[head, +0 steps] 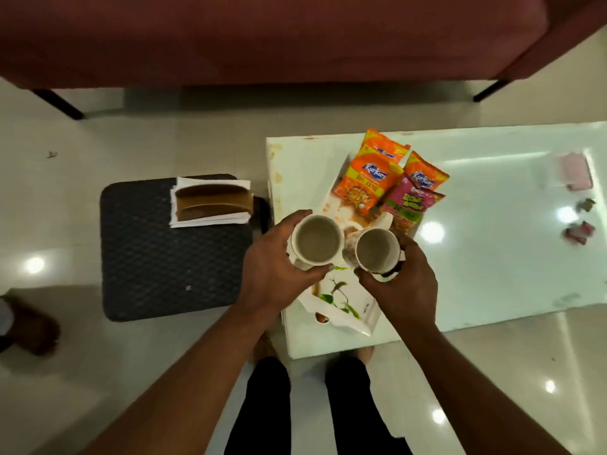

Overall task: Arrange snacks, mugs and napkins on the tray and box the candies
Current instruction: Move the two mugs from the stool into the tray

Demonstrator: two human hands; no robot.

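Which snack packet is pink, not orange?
The pink packet at the right of the bunch, nearest the right hand. The other packets are orange.

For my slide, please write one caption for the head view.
Left hand and right hand each hold a mug above the tray with snack packets.

Your left hand point(276, 270) and right hand point(402, 290) are bare, with no rings or watch; both forearms are unsleeved up to the frame edge. Below them, your legs wear black trousers point(269, 408).
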